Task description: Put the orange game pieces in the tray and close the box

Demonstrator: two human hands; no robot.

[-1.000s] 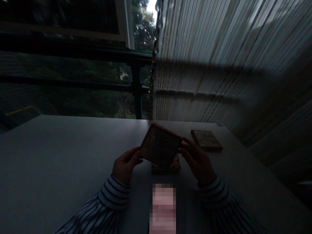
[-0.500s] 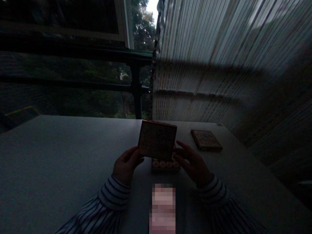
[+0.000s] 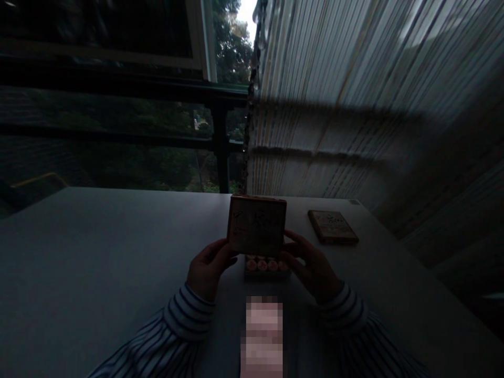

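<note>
Raised upright over the table is a flat, square box lid (image 3: pixel 257 226), its printed face with dark brush-like characters turned toward me. My left hand (image 3: pixel 207 265) pinches its lower left corner. At the lower right edge, my right hand (image 3: pixel 311 268) closes on it with thumb and fingers. Beneath it stands a small box of round Chinese chess pieces (image 3: pixel 262 265), in rows with red markings. The lid hides the back part of this box.
On the right of the white table (image 3: pixel 118 262) lies a similar flat printed box or lid (image 3: pixel 333 227). A string curtain (image 3: pixel 315 131) hangs beyond the far edge, beside a dark railing (image 3: pixel 220 142) with trees behind. A blurred-out patch covers the near middle.
The lid has levelled from a slight tilt and shifted a little to the right. My left hand moved right with it; my right fingers have closed in on its edge.
</note>
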